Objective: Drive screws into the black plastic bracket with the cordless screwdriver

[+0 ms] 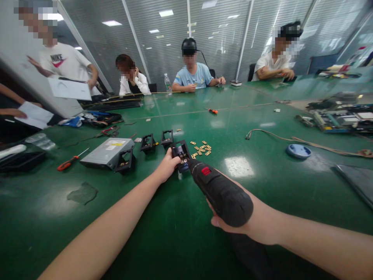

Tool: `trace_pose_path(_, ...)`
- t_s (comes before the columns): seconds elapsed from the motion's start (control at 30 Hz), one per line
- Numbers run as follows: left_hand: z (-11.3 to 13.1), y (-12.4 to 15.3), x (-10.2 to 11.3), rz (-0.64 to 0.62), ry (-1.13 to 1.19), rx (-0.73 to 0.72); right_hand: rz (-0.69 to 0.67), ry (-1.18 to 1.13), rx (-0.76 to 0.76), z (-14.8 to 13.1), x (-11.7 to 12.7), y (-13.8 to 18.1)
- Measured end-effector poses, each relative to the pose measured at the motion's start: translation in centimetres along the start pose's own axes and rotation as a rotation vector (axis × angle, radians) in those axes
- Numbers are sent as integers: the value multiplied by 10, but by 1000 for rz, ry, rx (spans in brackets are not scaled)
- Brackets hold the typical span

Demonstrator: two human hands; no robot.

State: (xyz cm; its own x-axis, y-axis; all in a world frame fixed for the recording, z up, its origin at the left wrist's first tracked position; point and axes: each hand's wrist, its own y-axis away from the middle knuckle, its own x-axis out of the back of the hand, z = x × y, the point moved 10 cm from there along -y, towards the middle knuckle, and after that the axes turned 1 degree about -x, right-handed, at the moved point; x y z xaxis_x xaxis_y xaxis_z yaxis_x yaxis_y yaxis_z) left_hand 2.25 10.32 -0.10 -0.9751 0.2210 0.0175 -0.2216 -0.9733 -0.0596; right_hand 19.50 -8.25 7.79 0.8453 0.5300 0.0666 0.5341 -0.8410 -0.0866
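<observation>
My left hand is closed on the near-left side of a small black plastic housing, its thumb over the edge. Brass-coloured pieces show inside the housing. A black cordless drill with a red switch on top is gripped in my right hand, pointing forward and left. Its nose reaches the housing's right side; whether the bit touches a screw is hidden. Just right of the housing lie several small brass plates. Other black housings stand to the left, one against a grey metal box.
An orange-handled screwdriver lies left, another farther back. To the right are a blue round lid, cables and circuit boards. Several people sit or stand around the green table. A water bottle stands at the far side.
</observation>
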Motion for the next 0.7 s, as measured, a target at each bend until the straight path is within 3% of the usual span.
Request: trace_pose_path(0.7,3,2,4,14,-130,-23,2,-20,2,-7,0,-2)
